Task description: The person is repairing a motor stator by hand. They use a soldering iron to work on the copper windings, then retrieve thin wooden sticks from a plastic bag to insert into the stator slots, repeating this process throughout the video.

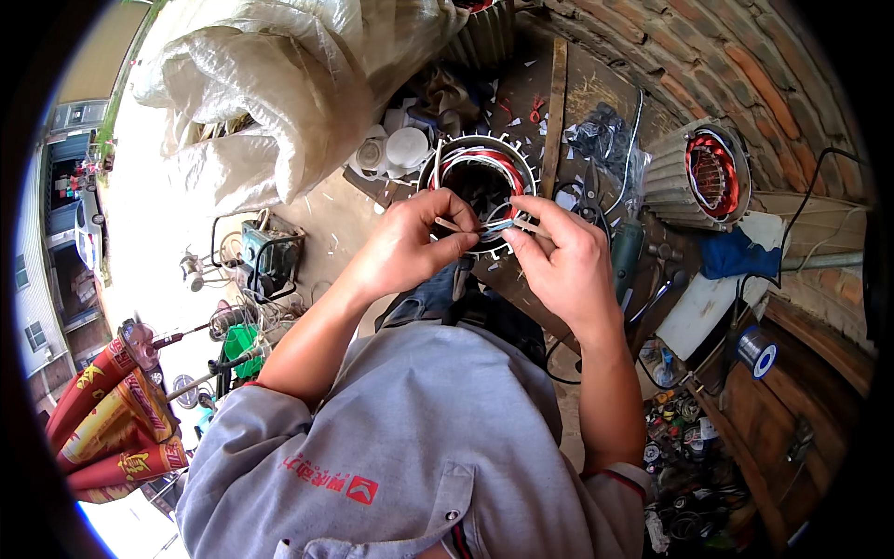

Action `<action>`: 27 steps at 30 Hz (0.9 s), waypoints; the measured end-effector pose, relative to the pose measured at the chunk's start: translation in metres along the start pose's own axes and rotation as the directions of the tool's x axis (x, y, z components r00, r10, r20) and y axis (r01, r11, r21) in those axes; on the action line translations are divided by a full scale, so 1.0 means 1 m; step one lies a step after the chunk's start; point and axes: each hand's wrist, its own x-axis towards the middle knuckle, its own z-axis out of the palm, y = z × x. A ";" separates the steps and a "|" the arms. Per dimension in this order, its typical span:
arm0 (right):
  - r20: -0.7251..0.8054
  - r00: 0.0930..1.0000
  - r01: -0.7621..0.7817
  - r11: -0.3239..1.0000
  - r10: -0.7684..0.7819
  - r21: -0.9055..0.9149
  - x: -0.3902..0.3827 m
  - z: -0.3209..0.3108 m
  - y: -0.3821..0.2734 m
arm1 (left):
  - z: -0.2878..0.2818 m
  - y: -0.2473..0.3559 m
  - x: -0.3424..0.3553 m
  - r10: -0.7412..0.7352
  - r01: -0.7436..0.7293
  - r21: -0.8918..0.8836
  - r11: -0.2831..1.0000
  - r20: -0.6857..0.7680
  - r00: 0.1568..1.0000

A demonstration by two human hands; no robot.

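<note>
In front of me stands a round motor stator (533, 169) with its open end up. White leads and red-bound windings (504, 164) run around the inside of its rim. My left hand (399, 244) is closed in a pinch at the near side of the rim, holding a thin tan strip (449, 224). Opposite it, my right hand (573, 265) pinches another thin tan piece (530, 227). Bluish-white wires (497, 224) cross between the fingertips. Whether the two tan pieces join is too small to tell.
A second stator (694, 177) with red windings lies at the right by the brick wall. Near it are a blue cloth (738, 252), a solder wire spool (756, 354) and pliers (589, 197). A wooden bar (556, 112) lies behind; a large white plastic sack (251, 102) fills the far left.
</note>
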 end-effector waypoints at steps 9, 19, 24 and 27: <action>0.083 0.989 0.136 0.979 -0.124 -0.151 0.012 0.004 -0.011 | 0.019 -0.009 -0.006 0.122 -0.096 0.146 0.985 -0.181 0.976; 0.083 0.991 0.123 0.970 -0.107 -0.208 0.022 -0.020 -0.026 | 0.023 -0.026 0.005 0.405 -0.344 0.309 0.887 -0.161 0.900; 0.195 0.966 0.235 0.895 -0.170 -0.380 0.020 -0.045 -0.023 | 0.021 -0.024 0.004 0.410 -0.356 0.287 0.889 -0.153 0.899; 0.207 0.955 0.281 0.874 -0.213 -0.397 0.019 -0.042 -0.020 | 0.022 -0.026 0.004 0.417 -0.361 0.293 0.885 -0.157 0.895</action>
